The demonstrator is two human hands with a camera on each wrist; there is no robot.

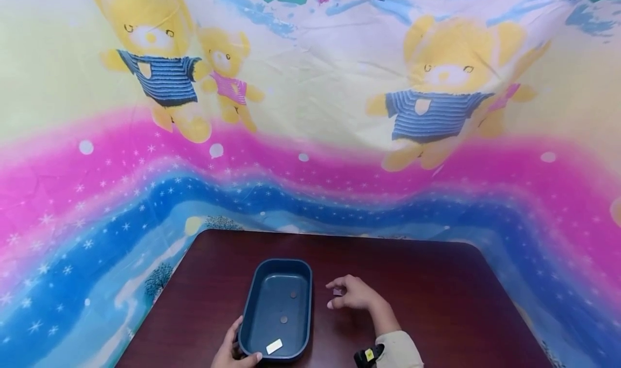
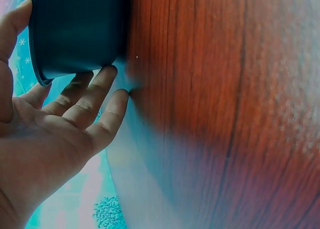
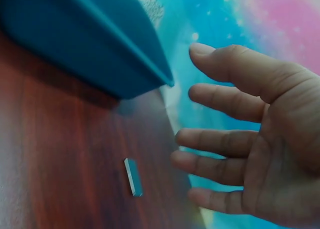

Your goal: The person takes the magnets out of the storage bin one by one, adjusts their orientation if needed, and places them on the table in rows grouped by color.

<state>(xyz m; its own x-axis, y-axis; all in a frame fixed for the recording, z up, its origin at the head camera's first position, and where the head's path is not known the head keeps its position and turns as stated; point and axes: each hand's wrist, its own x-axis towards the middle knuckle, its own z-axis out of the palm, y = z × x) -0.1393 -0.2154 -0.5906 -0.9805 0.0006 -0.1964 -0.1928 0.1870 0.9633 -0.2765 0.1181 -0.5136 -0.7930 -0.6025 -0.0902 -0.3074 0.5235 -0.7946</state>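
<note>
My left hand [image 1: 233,352] grips the near left corner of a dark blue rectangular tray [image 1: 309,314], thumb over the rim and fingers against the outer wall. Inside the tray lie a pale, shiny rectangular piece [image 1: 274,346] near the front and two small round discs, one disc [image 1: 283,319] nearer than the other disc [image 1: 293,294]. To the right of the tray, my right hand [image 1: 356,294] is held over the table with fingers spread and nothing in its grasp. In the right wrist view, a small flat rectangular bar [image 3: 133,177] rests on the tabletop, apart from those fingertips.
The dark red-brown wooden table [image 1: 412,282] has rounded far corners. Behind and around it hangs a colourful cloth backdrop [image 1: 310,88] printed with bears. On the right wrist sits a black strap [image 1: 368,355] with a yellow mark.
</note>
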